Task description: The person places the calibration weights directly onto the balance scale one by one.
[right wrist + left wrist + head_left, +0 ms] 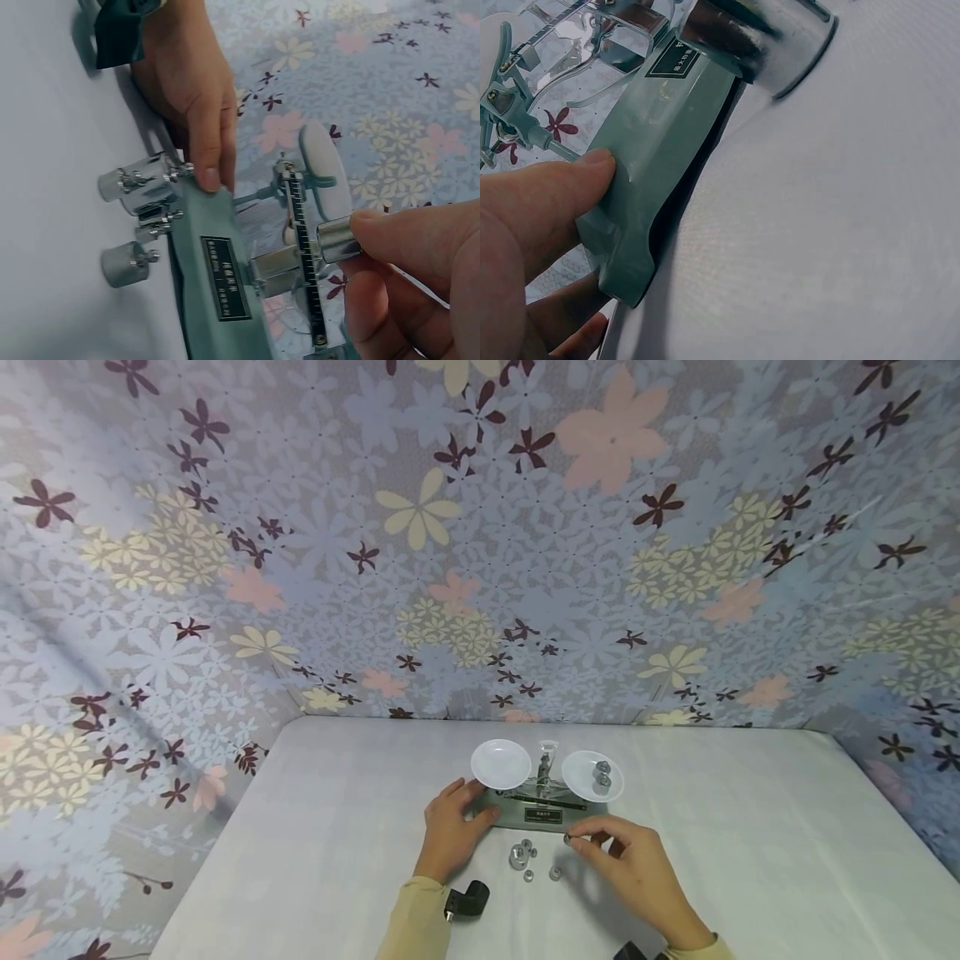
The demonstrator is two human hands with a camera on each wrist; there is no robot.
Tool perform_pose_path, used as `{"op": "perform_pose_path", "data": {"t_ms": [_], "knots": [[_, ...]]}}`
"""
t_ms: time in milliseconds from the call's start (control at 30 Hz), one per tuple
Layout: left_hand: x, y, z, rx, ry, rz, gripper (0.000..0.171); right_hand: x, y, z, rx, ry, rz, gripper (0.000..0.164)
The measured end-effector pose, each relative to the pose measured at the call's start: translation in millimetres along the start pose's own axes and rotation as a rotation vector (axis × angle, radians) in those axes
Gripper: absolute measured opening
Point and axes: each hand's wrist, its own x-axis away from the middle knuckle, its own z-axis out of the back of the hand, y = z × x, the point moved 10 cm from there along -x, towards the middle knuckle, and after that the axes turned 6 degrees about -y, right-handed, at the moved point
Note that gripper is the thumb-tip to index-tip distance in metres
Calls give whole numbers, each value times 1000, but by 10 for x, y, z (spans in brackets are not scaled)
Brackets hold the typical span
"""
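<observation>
A green balance scale [510, 814] stands on the table with two white pans. My left hand [453, 831] grips the left end of its base, thumb on the front face and fingers behind, as the left wrist view shows. Between thumb and fingertips my right hand [630, 860] pinches a small silver weight [339, 240], just in front of the base's right end. Metal weights [602, 780] sit on the right pan [576, 768]; the left pan [501, 764] holds nothing. The ruled beam [303, 255] shows in the right wrist view.
Several loose weights stand on the white table [337, 827] before the scale, among them a large weight [518, 857] and a smaller weight [555, 873]. A black wrist camera [468, 900] juts from the left sleeve. Flower-patterned fabric [480, 568] rises behind the table.
</observation>
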Motion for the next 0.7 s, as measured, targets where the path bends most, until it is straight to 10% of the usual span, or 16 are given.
{"op": "perform_pose_path", "data": {"t_ms": [700], "knots": [[13, 14, -11, -2, 6, -2, 43, -176, -93, 171, 19, 53, -8, 12]]}}
